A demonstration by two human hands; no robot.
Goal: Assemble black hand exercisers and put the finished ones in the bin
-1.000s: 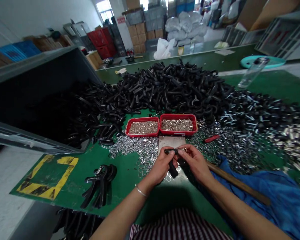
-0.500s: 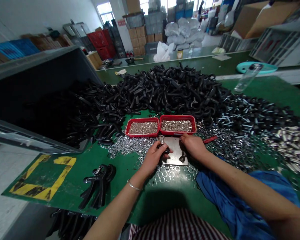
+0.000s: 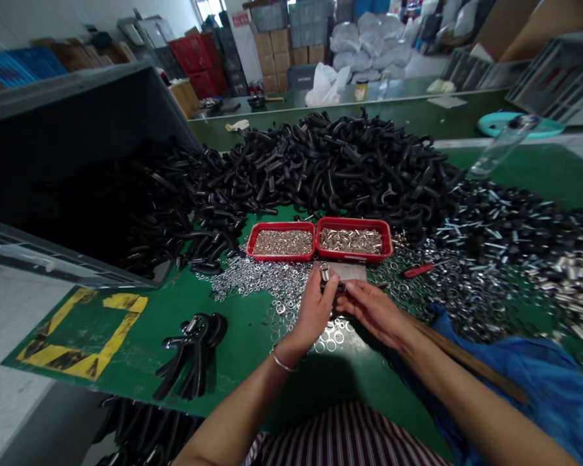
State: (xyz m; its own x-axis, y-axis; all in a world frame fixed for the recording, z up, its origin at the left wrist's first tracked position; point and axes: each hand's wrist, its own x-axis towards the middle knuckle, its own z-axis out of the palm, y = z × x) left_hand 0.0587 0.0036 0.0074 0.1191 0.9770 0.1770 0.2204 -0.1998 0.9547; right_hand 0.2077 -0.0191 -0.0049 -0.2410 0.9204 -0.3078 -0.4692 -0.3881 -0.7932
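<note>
My left hand (image 3: 315,310) is closed around a small black part that carries a coiled metal spring (image 3: 325,272); the spring stands up above the thumb. My right hand (image 3: 372,310) meets it from the right, its fingertips pinched on the black part's end. Fingers hide most of this part. Both hands are above a flat metal plate (image 3: 352,270), mostly covered now. Loose metal rings (image 3: 331,340) lie below the hands. Beneath my right forearm runs a wooden handle (image 3: 471,362), its far end hidden.
Two red trays (image 3: 282,257) of small metal pieces stand behind the plate. A heap of black handles (image 3: 320,162) fills the back, spilling from a grey crate (image 3: 175,129). A red screwdriver (image 3: 418,270) and blue cloth (image 3: 529,369) lie right; assembled black clamps (image 3: 197,353) lie left.
My right hand has come off the plate's right side, back toward me, and joined my left hand at the black part. The wooden handle now shows under my right forearm. The view has shifted slightly.
</note>
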